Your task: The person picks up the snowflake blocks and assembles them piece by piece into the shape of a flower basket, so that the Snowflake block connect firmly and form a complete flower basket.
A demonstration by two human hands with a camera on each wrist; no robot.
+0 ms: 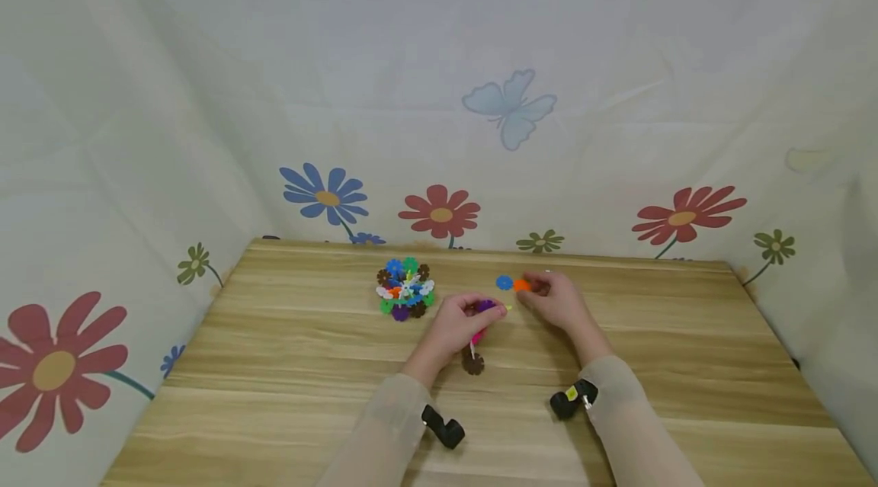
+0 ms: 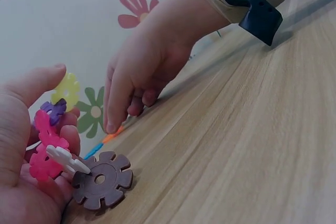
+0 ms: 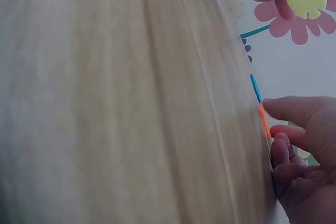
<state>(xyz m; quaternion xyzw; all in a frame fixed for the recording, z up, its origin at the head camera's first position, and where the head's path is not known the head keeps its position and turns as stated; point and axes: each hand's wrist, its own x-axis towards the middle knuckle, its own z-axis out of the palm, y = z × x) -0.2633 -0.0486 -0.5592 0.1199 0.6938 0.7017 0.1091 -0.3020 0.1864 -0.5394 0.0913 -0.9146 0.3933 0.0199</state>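
Note:
In the left wrist view, my left hand [image 2: 16,145] holds a joined string of notched plastic discs. Its yellow disc [image 2: 65,91] is by the thumb, followed by a purple disc [image 2: 51,110], pink discs [image 2: 45,164], a white disc [image 2: 65,158] and a brown disc [image 2: 113,190] hanging lowest. My right hand [image 1: 559,305] is at the table, its fingertips at an orange disc [image 1: 521,286] lying flat. A blue disc [image 1: 504,283] lies just left of the orange one. Whether the fingers pinch the orange disc's edge is hidden.
A round assembly [image 1: 405,290] of many-coloured discs stands on the wooden table [image 1: 288,365], left of my hands. A flower-printed cloth [image 1: 597,159] hangs behind the table's far edge. Black camera mounts [image 1: 446,428] sit on both wrists.

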